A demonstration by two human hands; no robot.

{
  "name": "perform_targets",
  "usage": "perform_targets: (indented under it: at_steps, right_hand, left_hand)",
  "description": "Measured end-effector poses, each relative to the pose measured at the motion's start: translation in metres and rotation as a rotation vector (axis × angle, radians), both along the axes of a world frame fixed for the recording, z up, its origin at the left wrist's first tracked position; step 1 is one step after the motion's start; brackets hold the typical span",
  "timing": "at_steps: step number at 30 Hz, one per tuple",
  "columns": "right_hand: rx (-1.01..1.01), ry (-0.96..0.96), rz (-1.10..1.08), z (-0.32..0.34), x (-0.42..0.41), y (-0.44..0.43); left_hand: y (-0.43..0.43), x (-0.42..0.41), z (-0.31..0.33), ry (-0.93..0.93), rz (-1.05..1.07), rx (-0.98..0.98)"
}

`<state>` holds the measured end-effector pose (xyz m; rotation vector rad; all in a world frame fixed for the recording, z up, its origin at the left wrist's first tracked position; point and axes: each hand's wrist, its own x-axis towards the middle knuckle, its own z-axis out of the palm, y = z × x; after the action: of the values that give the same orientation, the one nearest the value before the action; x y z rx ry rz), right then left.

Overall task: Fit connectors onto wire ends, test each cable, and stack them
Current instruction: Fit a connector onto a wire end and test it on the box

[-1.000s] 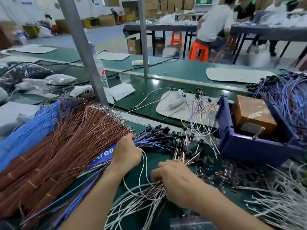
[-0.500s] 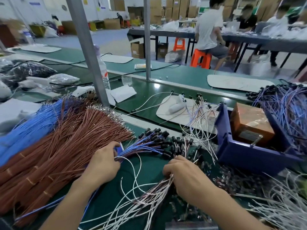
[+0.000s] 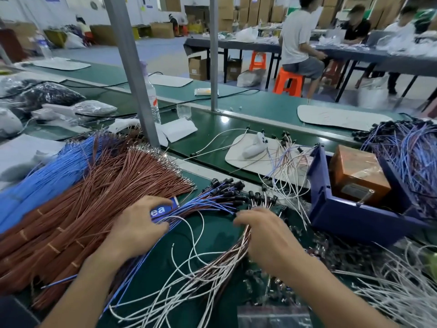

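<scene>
Left hand (image 3: 139, 226) lay flat on blue cables (image 3: 205, 204), fingers spread. Right hand (image 3: 269, 235) fingers curled over white-brown cables (image 3: 227, 259); grip hidden.

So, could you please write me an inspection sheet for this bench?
Surface: green bench mat, mostly covered by wire.
Job's things: brown wire bundle, blue wire bundle, blue cables with black connectors fanned out.
Clutter: blue bin holding an orange box; water bottle.
Grippers: left hand spread flat on the blue cables; right hand on white-brown cables, grip hidden.
Cables: black cord across the far bench.
Surroundings: person on orange stool, cardboard boxes.
</scene>
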<state>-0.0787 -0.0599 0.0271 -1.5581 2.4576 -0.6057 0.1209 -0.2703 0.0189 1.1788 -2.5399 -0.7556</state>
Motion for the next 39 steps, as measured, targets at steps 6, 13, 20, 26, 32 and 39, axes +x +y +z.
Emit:
perform_targets:
  at_steps: [6, 13, 20, 26, 32, 39]
  right_hand:
    - [0.087, 0.117, 0.179, 0.015, 0.007, -0.087]
    - [0.174, 0.293, 0.281, -0.023, 0.024, -0.123]
    - [0.084, 0.281, 0.305, -0.013, 0.008, -0.097]
    - [0.185, 0.310, 0.286, -0.004, 0.006, -0.091]
    - [0.179, 0.290, 0.275, 0.001, 0.006, -0.081]
    - [0.090, 0.279, 0.159, 0.015, 0.000, -0.066]
  left_hand:
    - [0.011, 0.020, -0.014, 0.042, 0.209, 0.006]
    - [0.011, 0.039, -0.031, 0.086, 0.284, -0.061]
    - [0.000, 0.041, -0.025, 0.059, 0.289, -0.037]
    - [0.016, 0.030, -0.027, 0.067, 0.142, 0.047]
    - [0.022, 0.023, -0.023, 0.049, 0.097, -0.002]
    - [0.050, -0.001, -0.021, 0.114, -0.038, 0.168]
